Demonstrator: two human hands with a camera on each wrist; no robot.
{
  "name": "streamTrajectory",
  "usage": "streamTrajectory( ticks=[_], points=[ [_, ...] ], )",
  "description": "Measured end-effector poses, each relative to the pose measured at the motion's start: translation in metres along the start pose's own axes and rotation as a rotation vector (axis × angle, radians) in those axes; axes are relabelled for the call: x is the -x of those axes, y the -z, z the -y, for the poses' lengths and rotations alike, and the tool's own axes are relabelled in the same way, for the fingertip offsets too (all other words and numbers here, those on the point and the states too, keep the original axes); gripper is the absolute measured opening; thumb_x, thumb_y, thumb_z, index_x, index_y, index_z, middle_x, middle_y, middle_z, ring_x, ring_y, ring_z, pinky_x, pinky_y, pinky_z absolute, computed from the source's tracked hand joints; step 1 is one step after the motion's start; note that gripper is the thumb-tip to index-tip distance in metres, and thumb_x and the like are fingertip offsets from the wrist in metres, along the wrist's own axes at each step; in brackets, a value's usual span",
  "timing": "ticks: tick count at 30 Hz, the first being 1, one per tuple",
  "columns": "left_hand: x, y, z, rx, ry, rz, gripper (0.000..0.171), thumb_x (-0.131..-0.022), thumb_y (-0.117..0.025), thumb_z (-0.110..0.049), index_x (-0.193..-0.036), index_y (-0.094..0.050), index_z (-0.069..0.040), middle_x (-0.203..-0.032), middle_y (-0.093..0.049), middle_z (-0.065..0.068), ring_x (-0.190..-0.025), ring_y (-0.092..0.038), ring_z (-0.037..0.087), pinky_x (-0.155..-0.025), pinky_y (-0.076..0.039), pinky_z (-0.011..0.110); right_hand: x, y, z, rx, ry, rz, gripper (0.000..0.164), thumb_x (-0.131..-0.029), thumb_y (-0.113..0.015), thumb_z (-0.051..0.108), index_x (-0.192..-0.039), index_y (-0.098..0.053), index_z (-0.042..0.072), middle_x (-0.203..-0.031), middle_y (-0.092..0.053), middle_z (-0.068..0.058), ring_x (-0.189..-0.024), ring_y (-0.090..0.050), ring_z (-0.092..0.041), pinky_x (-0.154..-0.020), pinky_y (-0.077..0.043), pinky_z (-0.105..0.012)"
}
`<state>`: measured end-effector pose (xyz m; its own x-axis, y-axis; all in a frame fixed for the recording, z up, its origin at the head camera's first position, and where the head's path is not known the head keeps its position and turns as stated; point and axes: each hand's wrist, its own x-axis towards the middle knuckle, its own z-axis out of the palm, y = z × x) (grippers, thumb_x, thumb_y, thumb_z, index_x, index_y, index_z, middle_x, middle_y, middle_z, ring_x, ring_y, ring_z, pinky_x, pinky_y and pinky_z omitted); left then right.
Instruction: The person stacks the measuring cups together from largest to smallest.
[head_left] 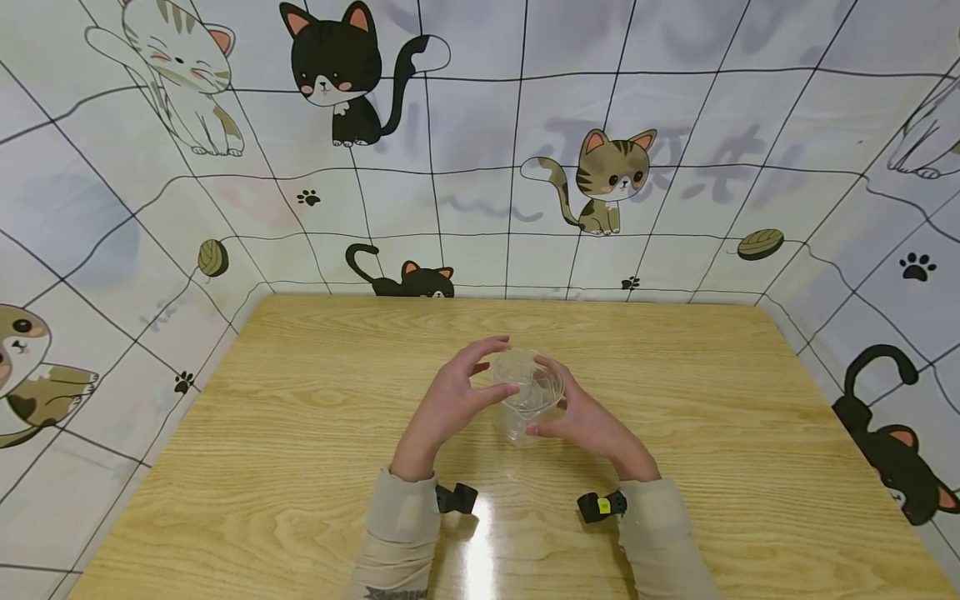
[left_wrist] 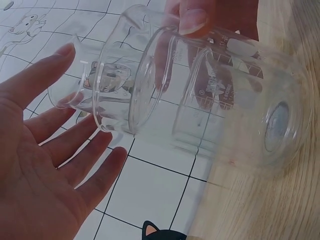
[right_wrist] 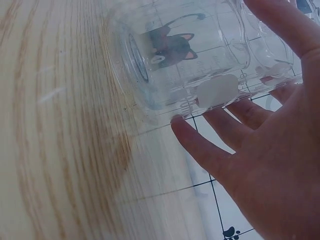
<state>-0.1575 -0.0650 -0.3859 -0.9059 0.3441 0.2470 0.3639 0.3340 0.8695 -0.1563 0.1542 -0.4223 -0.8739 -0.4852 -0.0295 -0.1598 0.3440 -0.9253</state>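
Observation:
Clear glass beakers of graded size are nested in one another, upright on the table. The large beaker [left_wrist: 287,132] is outermost and lowest, with white printed marks on its wall. A middle beaker [left_wrist: 117,82] sits in it and rises above its rim. Topmost is a small beaker [left_wrist: 86,75] with a pouring lip. My left hand [head_left: 457,387] holds the small beaker, thumb on one side and fingers spread along the other. Lower down, my right hand [head_left: 585,417] grips the large beaker, thumb at the near side and fingertips against its printed wall.
The light wood table [head_left: 300,467] extends around both hands. A white backdrop [head_left: 480,200] with grid lines and cartoon cats rises behind it and at both sides. Black wrist cameras sit by both cuffs, and light glares off the table between the forearms.

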Motion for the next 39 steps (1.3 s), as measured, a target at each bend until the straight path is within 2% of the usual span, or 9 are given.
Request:
streamTrajectory(
  ticks=[3,6,13,27,39],
  points=[
    [-0.0003,-0.0014,-0.0006,-0.012,-0.007,0.003,0.057,-0.077,-0.067,-0.038,-0.127,-0.048,-0.018,-0.133,-0.04,-0.01,-0.122,-0.035,0.009,-0.094,-0.036,0.037,-0.0033,-0.0007,-0.0111,0.011,-0.003,-0.013,0.095,-0.07,-0.076,0.029,-0.138,-0.012,0.039,-0.14,-0.027,-0.003,-0.123,-0.035,-0.022,-0.095,-0.032,-0.047],
    [-0.0004,-0.003,-0.0003,-0.023,-0.01,0.01,0.055,-0.078,-0.067,-0.039,-0.126,-0.048,-0.019,-0.134,-0.04,-0.009,-0.123,-0.035,0.01,-0.094,-0.035,0.039,-0.0037,-0.0011,-0.012,0.016,-0.009,-0.018,0.095,-0.069,-0.077,0.032,-0.138,-0.012,0.041,-0.139,-0.027,-0.001,-0.12,-0.038,-0.022,-0.093,-0.034,-0.047],
    [-0.0008,-0.0036,-0.0004,-0.042,-0.003,0.015,0.055,-0.078,-0.067,-0.039,-0.125,-0.049,-0.017,-0.134,-0.039,-0.008,-0.123,-0.034,0.012,-0.094,-0.034,0.043,-0.0045,-0.0016,-0.0116,0.014,0.009,-0.023,0.094,-0.07,-0.077,0.024,-0.138,-0.013,0.039,-0.138,-0.026,0.0,-0.119,-0.038,-0.021,-0.095,-0.031,-0.048],
    [-0.0017,-0.0073,0.0043,-0.077,0.033,0.044,0.054,-0.077,-0.067,-0.04,-0.124,-0.05,-0.019,-0.134,-0.038,-0.012,-0.121,-0.035,0.008,-0.094,-0.036,0.037,-0.0032,-0.002,-0.0085,0.025,-0.033,-0.018,0.093,-0.073,-0.075,0.02,-0.137,-0.012,0.041,-0.14,-0.023,-0.002,-0.12,-0.038,-0.028,-0.09,-0.038,-0.046],
    [-0.0012,-0.0082,0.0045,-0.07,0.044,0.055,0.055,-0.077,-0.067,-0.04,-0.124,-0.05,-0.018,-0.132,-0.04,-0.01,-0.121,-0.036,0.008,-0.094,-0.036,0.036,-0.0041,-0.0024,-0.011,0.023,-0.022,-0.029,0.094,-0.071,-0.076,0.019,-0.137,-0.013,0.041,-0.139,-0.024,-0.002,-0.12,-0.037,-0.026,-0.092,-0.036,-0.048]
  ],
)
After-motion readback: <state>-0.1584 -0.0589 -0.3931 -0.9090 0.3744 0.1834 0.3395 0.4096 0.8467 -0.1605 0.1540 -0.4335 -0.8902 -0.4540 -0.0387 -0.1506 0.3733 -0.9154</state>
